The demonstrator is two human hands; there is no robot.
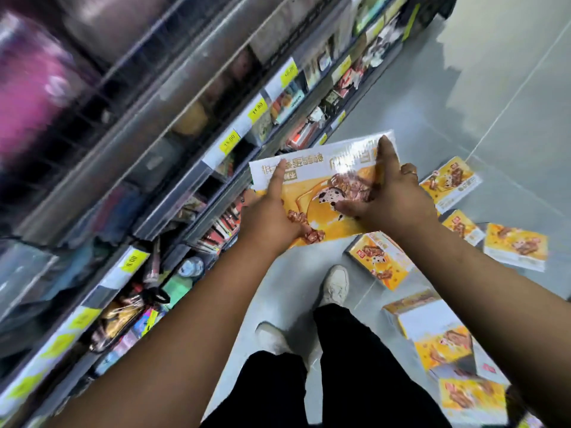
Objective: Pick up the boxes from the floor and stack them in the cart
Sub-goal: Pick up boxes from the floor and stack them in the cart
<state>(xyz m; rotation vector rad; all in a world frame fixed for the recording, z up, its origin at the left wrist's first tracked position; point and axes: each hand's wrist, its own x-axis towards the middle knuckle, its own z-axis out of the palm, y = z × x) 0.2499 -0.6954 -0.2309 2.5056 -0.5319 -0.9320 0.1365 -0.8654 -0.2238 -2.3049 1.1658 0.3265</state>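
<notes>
Holding flat yellow-and-white cardboard box (324, 186) up at 12 o'clock, left hand (268, 211) and right hand (386, 196) clamped on opposite edges to keep it level for stacking; identical boxes (514, 250) litter grey floor (417, 118) at 3–5 o'clock, cart not in view.

The raised box (312, 186) is white along its top with gold-brown lettering. Below that it is orange-yellow, printed with brown chocolate pieces and a white, dark-speckled bar. The boxes on the floor (515, 247) carry the same orange, white and brown print. The floor (463, 103) is pale grey. Shelf price tags (258, 110) are yellow. The trousers (349, 366) are black, the shoes (335, 287) white.
</notes>
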